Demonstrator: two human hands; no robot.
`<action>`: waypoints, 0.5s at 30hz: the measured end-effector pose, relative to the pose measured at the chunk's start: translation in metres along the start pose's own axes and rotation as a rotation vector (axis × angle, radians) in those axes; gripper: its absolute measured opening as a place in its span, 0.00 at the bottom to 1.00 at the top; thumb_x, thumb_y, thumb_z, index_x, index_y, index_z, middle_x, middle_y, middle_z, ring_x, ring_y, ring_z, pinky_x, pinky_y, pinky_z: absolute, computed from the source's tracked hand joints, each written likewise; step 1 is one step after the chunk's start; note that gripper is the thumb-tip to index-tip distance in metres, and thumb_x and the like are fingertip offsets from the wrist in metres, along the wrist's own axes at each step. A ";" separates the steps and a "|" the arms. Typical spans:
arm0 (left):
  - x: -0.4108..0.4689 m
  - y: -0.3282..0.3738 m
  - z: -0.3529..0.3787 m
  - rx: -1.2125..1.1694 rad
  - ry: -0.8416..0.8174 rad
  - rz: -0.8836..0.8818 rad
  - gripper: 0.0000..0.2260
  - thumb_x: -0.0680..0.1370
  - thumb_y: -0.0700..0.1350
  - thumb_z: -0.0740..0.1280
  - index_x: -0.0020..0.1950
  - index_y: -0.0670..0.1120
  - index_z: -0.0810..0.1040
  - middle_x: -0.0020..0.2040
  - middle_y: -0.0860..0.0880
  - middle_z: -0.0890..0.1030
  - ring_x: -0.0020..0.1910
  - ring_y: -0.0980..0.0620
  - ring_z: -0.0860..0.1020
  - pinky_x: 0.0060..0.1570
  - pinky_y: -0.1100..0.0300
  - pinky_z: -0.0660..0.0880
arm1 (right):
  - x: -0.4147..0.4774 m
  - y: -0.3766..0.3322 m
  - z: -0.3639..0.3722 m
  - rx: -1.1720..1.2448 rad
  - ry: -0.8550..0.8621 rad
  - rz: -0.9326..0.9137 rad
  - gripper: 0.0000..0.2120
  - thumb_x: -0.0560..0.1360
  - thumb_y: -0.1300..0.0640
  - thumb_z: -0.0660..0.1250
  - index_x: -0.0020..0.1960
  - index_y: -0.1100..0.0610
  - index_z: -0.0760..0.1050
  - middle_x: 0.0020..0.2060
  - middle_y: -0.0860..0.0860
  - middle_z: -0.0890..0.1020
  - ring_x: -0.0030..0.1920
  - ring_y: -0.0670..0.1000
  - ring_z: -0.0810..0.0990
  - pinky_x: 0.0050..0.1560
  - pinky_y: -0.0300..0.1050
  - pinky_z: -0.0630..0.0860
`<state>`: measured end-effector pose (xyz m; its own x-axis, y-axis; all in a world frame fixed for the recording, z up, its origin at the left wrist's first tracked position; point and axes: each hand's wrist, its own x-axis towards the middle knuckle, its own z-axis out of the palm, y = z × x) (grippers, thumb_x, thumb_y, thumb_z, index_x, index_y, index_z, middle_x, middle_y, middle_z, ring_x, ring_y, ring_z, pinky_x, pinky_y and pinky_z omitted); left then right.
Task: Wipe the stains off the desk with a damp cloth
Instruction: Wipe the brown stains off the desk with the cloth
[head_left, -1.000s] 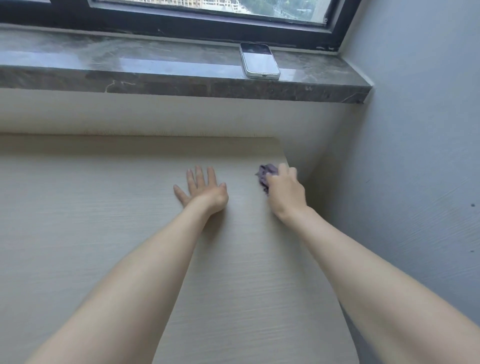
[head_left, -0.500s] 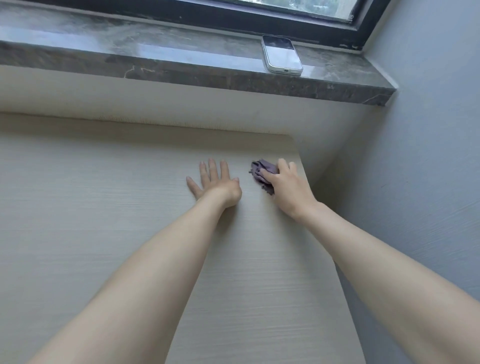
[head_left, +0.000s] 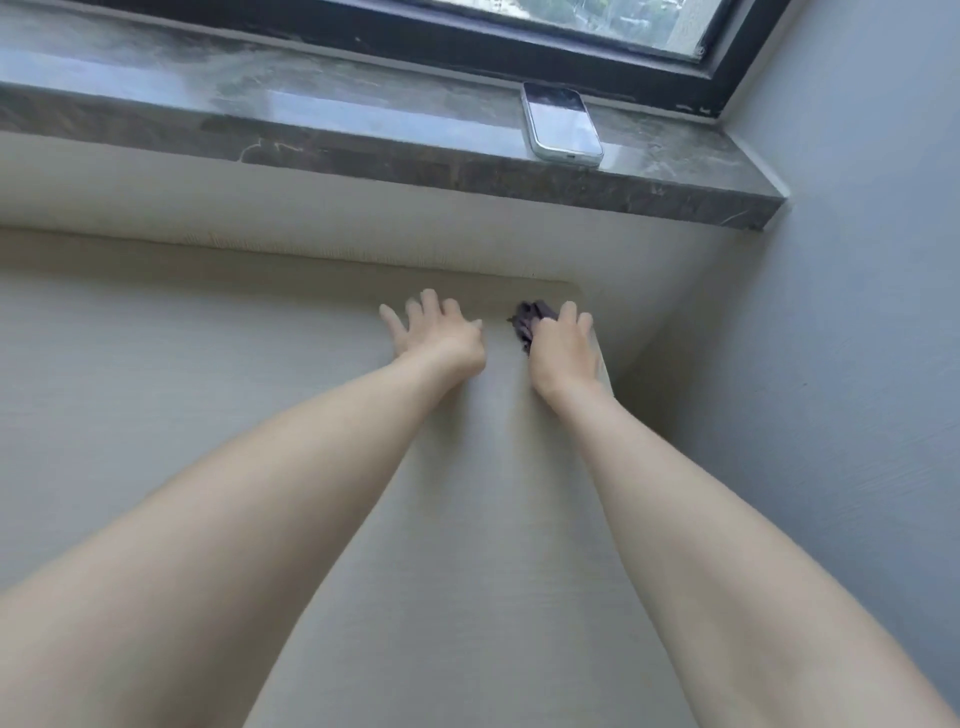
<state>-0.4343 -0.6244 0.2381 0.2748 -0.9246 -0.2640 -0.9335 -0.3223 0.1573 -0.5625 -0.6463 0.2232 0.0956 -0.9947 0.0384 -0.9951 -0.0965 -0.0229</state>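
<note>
Right grip: fingers of the right hand (head_left: 563, 353) curled round a small crumpled purple-grey cloth (head_left: 529, 318), clamped on it and pressing it onto the pale beige wood-grain table (head_left: 182, 426); knuckles up, forearm bare.
Left grip: apart; left hand (head_left: 441, 338) laid palm-down on the table, fingers straight and spread, holding nothing, just beside the right hand without touching it.
Cloth position: at the far right corner of the table, near the back edge and just inside the right edge.
Cloth look: soft wrinkled fabric, dull purple shading to grey, mostly hidden under the right hand, with one dark bunched fold poking out to the left of the fingers; dampness not to be told.
Table surface: matt, flat, ruled with fine horizontal grain lines; far right corner rounded.
Sill: dark grey-brown marble windowsill (head_left: 311, 124), polished and veined, glossy with daylight, above and behind the table.
Phone: white-edged rectangular smartphone (head_left: 562, 123) with rounded corners, lying flat on the sill near its right end, glass reflecting the sky.
Writing: too small to make out on phone or cloth.
Window: black window frame (head_left: 467, 49) directly above the sill.
Side wall: grey-blue finely textured wall (head_left: 857, 338) to the right, apart from the table's right edge.
</note>
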 end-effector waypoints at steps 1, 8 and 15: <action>0.008 0.003 -0.003 -0.059 0.067 0.024 0.23 0.82 0.52 0.49 0.74 0.42 0.57 0.74 0.42 0.55 0.75 0.45 0.52 0.71 0.41 0.41 | 0.000 -0.006 -0.001 -0.024 0.015 -0.026 0.14 0.79 0.63 0.56 0.62 0.60 0.72 0.62 0.58 0.67 0.64 0.60 0.64 0.52 0.49 0.70; 0.047 -0.001 0.023 -0.092 0.005 0.021 0.26 0.82 0.56 0.45 0.78 0.48 0.46 0.78 0.48 0.43 0.77 0.48 0.39 0.69 0.37 0.38 | 0.014 0.006 0.003 0.005 0.027 -0.210 0.15 0.79 0.62 0.56 0.65 0.55 0.69 0.60 0.57 0.65 0.61 0.60 0.63 0.42 0.48 0.66; 0.051 0.001 0.018 -0.098 -0.106 -0.021 0.26 0.82 0.56 0.45 0.78 0.49 0.43 0.78 0.48 0.40 0.76 0.48 0.37 0.69 0.37 0.38 | 0.049 -0.013 0.013 -0.005 0.037 -0.121 0.16 0.81 0.59 0.54 0.66 0.56 0.71 0.63 0.58 0.66 0.65 0.62 0.62 0.56 0.53 0.69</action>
<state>-0.4256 -0.6683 0.2082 0.2631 -0.8926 -0.3660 -0.8994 -0.3642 0.2418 -0.5444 -0.6943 0.2125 0.2136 -0.9738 0.0777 -0.9765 -0.2151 -0.0113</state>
